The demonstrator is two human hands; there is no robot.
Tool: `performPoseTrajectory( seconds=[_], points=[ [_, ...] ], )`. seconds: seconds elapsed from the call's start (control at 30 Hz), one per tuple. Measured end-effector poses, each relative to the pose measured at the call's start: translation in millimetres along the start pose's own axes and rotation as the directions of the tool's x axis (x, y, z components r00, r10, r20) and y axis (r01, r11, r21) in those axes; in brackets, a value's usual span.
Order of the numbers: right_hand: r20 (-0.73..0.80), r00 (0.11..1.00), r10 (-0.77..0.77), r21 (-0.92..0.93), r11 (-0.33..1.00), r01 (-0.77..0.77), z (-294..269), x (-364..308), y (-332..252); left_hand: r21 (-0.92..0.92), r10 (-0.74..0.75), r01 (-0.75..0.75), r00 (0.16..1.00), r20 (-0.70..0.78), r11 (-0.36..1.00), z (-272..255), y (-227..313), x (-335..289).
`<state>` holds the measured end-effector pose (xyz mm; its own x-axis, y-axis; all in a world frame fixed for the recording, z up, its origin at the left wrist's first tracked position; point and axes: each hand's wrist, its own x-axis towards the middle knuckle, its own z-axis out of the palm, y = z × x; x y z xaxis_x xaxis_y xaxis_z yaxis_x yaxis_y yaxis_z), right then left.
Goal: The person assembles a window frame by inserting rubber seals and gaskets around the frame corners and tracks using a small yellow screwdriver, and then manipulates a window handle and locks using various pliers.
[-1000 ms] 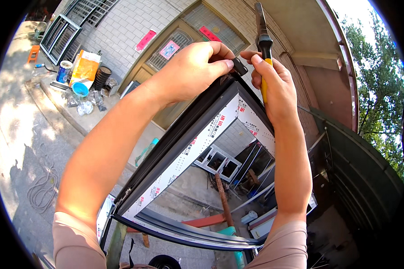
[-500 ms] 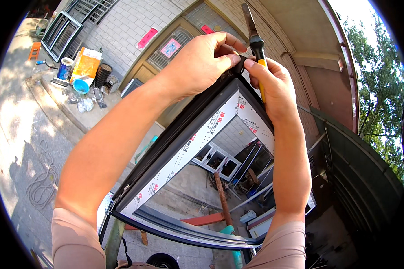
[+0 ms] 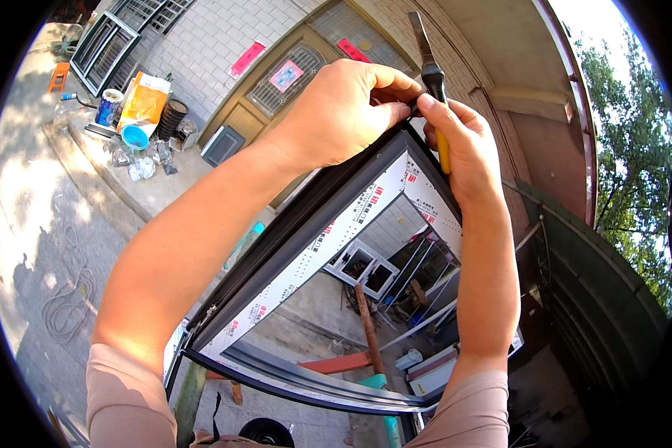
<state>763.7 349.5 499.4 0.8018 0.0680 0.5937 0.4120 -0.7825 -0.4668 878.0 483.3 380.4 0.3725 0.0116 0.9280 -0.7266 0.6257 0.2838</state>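
From where I stood, the right hand [image 3: 459,134] was wrapped around the yellow handle of a flat-bladed hand tool [image 3: 433,75], its blade pointing up, while thumb and fingertip met at a small black fitting [image 3: 414,109]. The left hand [image 3: 351,108] was curled narrow against it, though I couldn't tell how much it gripped. Both were at the upper corner of a dark window frame [image 3: 295,243], which stood tilted before the person. The fitting looked light, hard and easily fumbled, best pinched by its sides; the frame looked stiff and awkwardly heavy, better held by its outer rails than by its printed white film [image 3: 343,224], probably slick. Its profiles were smooth, straight and mitred; whether glass filled it I couldn't say. Beyond were a rusty round pipe [image 3: 367,325], a red beam [image 3: 336,364], coiled rope [image 3: 67,313] on rough concrete, a shiny blue bowl [image 3: 134,137] and a pale brick wall [image 3: 224,60].
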Motion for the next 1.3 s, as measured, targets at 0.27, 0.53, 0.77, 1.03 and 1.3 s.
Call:
performPoseTrajectory(
  seconds=[0.27, 0.53, 0.77, 1.03, 1.3],
  points=[
    [-0.075, 0.995, 0.068, -0.089, 0.993, -0.074, 6, 3, -3, 0.206, 0.016, -0.021, 1.000, 0.027, 0.978, -9, -7, -2],
    [-0.156, 0.986, 0.066, -0.146, 0.985, -0.089, 15, 7, -4, -0.183, -0.081, 0.124, 0.971, 0.223, 0.975, -20, -37, -6],
    [-0.162, 0.986, 0.036, -0.223, 0.972, -0.072, 14, 8, -1, -0.174, -0.041, 0.088, 0.966, 0.256, 0.981, -15, -39, -6],
    [-0.179, 0.984, 0.007, -0.322, 0.944, -0.065, 15, 10, -2, -0.128, 0.012, 0.022, 0.966, 0.259, 0.992, -20, -39, -9],
    [-0.182, 0.983, 0.003, -0.316, 0.947, -0.061, 9, 10, 4, 0.018, 0.089, -0.092, 0.986, 0.139, 0.996, 5, -55, -14]
  ],
)
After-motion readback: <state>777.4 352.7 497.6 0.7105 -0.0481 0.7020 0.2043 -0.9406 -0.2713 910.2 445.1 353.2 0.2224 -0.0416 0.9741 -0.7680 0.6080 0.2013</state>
